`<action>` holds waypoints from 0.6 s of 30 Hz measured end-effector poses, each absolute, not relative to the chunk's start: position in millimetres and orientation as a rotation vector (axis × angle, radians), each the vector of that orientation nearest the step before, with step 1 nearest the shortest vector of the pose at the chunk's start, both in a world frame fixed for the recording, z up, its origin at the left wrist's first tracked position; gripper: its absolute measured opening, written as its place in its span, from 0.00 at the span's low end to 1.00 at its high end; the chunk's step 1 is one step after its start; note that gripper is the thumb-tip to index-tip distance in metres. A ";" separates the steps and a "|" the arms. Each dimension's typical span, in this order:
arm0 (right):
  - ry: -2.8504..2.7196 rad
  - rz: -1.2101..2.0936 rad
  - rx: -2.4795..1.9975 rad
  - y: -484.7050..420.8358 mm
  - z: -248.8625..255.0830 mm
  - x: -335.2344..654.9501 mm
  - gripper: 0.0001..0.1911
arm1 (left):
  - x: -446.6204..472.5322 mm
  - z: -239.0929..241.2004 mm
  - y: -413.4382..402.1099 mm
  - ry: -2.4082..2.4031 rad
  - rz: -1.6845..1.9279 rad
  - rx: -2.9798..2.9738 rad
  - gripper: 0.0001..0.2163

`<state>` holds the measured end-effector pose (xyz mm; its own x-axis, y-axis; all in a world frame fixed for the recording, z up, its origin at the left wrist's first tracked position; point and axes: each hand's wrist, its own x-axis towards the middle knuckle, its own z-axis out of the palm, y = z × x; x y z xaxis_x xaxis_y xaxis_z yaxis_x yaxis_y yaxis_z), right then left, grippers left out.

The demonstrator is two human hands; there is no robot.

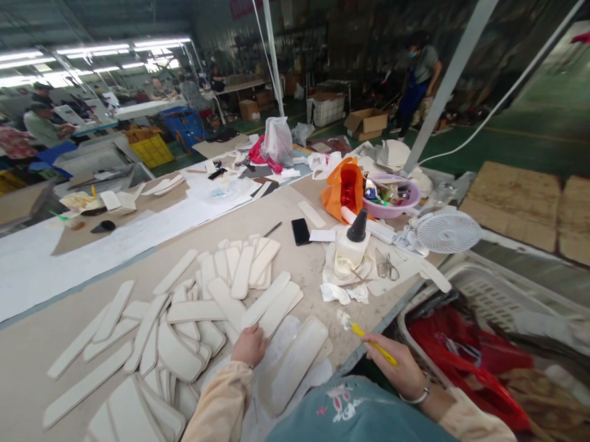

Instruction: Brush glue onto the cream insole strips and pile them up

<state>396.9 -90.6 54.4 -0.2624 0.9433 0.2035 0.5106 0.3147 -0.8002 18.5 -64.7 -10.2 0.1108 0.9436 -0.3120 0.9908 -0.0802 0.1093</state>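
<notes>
My left hand [250,345] rests with curled fingers on the near end of a long cream strip [273,301], among several flat cream pieces [189,314] spread over the table [26,371]. A larger glossy rounded piece [293,364] lies just right of that hand. My right hand [398,367] is closed around a yellow-handled brush [370,341] whose whitish bristles point left over the table edge. A white glue bottle with a black nozzle [353,248] stands further back on crumpled paper.
Scissors [386,268], a black phone [300,231], a small white fan [447,231], an orange bag [344,187] and a pink bowl [390,207] crowd the far right. A white basket holding red material [467,351] sits beside my right arm. Other people work in the background.
</notes>
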 end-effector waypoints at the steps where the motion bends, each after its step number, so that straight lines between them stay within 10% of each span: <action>1: -1.898 0.801 -1.284 -90.9 53.3 397.4 0.09 | 20.4 -10.3 -65.2 1.924 -0.236 2.098 0.10; 18: -1.772 0.964 -1.262 -88.1 47.3 398.0 0.11 | 7.8 41.8 -79.2 2.252 -0.080 1.923 0.15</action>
<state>398.0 -88.1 47.3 -0.2384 0.9604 0.1441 0.4012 0.2325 -0.8860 7.8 -79.2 41.8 -0.1478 0.9742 -0.1703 0.9839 0.1624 0.0751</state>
